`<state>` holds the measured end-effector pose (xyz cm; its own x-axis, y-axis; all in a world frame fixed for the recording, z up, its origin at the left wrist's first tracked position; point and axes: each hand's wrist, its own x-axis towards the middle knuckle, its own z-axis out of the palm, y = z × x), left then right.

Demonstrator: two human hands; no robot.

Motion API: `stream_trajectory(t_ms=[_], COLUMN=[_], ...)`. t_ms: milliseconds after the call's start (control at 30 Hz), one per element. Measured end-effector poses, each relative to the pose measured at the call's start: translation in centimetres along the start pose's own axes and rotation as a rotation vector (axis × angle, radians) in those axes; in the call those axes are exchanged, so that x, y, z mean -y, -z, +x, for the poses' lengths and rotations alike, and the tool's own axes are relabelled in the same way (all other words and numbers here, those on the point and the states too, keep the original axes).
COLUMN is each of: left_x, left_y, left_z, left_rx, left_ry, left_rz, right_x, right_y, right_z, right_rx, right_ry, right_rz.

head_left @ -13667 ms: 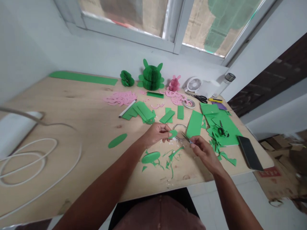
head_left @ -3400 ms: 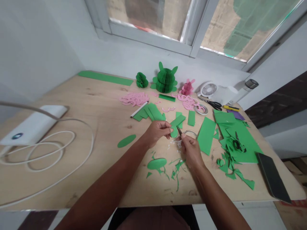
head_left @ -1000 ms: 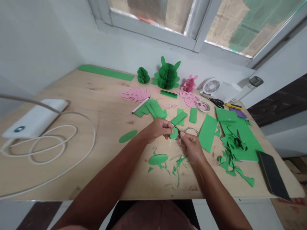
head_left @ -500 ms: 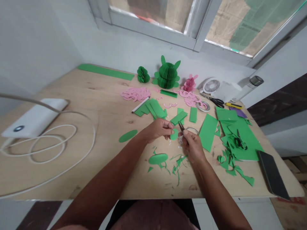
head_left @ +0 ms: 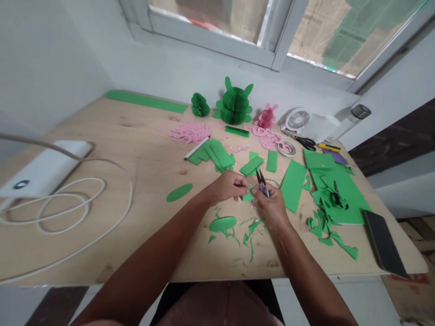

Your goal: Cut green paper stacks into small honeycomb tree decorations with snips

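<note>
My left hand (head_left: pixel 232 185) pinches a small green paper piece (head_left: pixel 248 195) above the table. My right hand (head_left: pixel 272 203) is closed around small thread snips (head_left: pixel 263 182), their dark blades pointing up and away. Its thumb and fingertips also meet the edge of the green piece, close to my left fingertips. Below the hands lie a green paper oval (head_left: pixel 222 224) and thin green offcuts (head_left: pixel 252 231). Another green oval (head_left: pixel 179 193) rests left of my left forearm. Just beyond my right hand, a ring-shaped roll (head_left: pixel 273 183) is partly hidden.
Folded green strips (head_left: pixel 219 154), pink paper curls (head_left: pixel 190 133) and a white pen (head_left: pixel 197 148) lie farther back. Green honeycomb figure (head_left: pixel 235 105) and small fan (head_left: pixel 297 119) stand by the wall. At right are scissors (head_left: pixel 336 199) and a phone (head_left: pixel 384 242); at left, a cabled white box (head_left: pixel 47 165).
My right hand has turned the snips more upright and moved its fingertips onto the green piece beside my left fingers. The view has shifted slightly.
</note>
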<state>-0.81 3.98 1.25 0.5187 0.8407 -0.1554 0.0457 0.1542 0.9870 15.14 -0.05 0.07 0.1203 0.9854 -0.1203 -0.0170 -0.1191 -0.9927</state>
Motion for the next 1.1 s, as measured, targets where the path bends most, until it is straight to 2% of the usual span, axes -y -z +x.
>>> stream_trajectory(t_ms=[233, 433, 567, 833, 1100], left_x=[0.1, 0.4, 0.3, -0.1, -0.1], left_y=[-1.7, -3.1, -3.4, -2.1, -0.6], left_z=[0.1, 0.1, 0.1, 0.1, 0.1], left_rx=[-0.106, -0.220, -0.258, -0.243, -0.179], left_ry=[0.018, 0.012, -0.015, -0.075, -0.060], left_rz=[-0.201, -0.417, -0.417, -0.285, -0.221], right_x=[-0.3, 0.0, 0.5, 0.7, 1.1], right_y=[0.1, -0.4, -1.0, 0.0, 1.1], right_z=[0.2, 0.0, -0.3, -0.2, 0.2], right_rx=[-0.115, -0.171, -0.180, -0.050, 0.083], right_ry=[0.104, 0.075, 0.053, 0.034, -0.076], right_rz=[0.080, 0.181, 0.229, 0.206, -0.010])
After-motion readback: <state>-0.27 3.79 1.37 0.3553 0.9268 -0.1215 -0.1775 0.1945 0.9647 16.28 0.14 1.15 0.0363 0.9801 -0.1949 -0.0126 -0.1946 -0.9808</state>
